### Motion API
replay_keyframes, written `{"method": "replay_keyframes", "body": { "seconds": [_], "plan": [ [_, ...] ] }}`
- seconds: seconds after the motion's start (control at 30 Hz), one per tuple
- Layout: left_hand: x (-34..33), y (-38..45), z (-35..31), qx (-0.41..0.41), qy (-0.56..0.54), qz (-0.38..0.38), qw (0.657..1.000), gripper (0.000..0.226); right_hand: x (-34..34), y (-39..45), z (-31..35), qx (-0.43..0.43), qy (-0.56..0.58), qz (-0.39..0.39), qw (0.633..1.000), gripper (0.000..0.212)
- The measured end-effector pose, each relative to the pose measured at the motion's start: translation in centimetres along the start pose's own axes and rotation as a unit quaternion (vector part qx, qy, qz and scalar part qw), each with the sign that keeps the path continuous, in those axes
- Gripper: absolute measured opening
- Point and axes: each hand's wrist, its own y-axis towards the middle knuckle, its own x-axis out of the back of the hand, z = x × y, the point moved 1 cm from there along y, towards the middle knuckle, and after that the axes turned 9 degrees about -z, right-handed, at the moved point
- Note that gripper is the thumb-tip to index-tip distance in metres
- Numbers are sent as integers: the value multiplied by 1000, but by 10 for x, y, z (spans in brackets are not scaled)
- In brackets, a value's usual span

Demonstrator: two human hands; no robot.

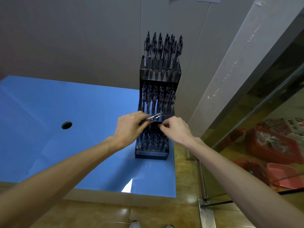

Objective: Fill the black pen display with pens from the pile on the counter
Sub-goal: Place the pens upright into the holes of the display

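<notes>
A black three-tier pen display (pixel 142 89) stands at the far right of the blue counter (pixel 65 112), with several dark pens upright in each tier. My left hand (pixel 130 127) grips a small bunch of pens (pixel 152 118) that point to the right, in front of the middle tier. My right hand (pixel 175 130) hovers over the bottom tier with its fingertips pinched at the tops of the pens there; what it pinches is hidden. No loose pile of pens shows on the counter.
A round hole (pixel 66 125) sits in the counter to the left. A grey wall stands close behind the display. A glass panel (pixel 263 129) with red items behind it runs along the right. Tiled floor (pixel 148 214) lies below.
</notes>
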Motion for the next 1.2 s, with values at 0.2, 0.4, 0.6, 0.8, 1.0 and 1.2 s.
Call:
{"method": "replay_keyframes", "body": {
  "seconds": [0.2, 0.4, 0.6, 0.8, 1.0, 1.2],
  "plan": [
    [-4, -2, 1, 24, 30, 34, 999, 18, 2, -1, -4, 0, 8, -8, 1000, 29],
    [-7, 5, -2, -59, 89, 97, 990, 20, 1, -1, 2, 9, 0, -2, 1000, 32],
    [-11, -3, 5, -80, 92, 99, 988, 26, 3, 0, 5, -10, 0, 9, 1000, 26],
    [-7, -7, 8, -73, 79, 79, 991, 31, 4, -3, 6, -140, 269, 17, 953, 30],
    [-4, 2, -3, -69, 77, 36, 994, 39, 16, -10, 12, -174, 443, 14, 879, 33],
    [-2, 6, -19, -77, 71, 44, 993, 48, 30, -11, 6, -215, 470, -92, 851, 13]
  ]
}}
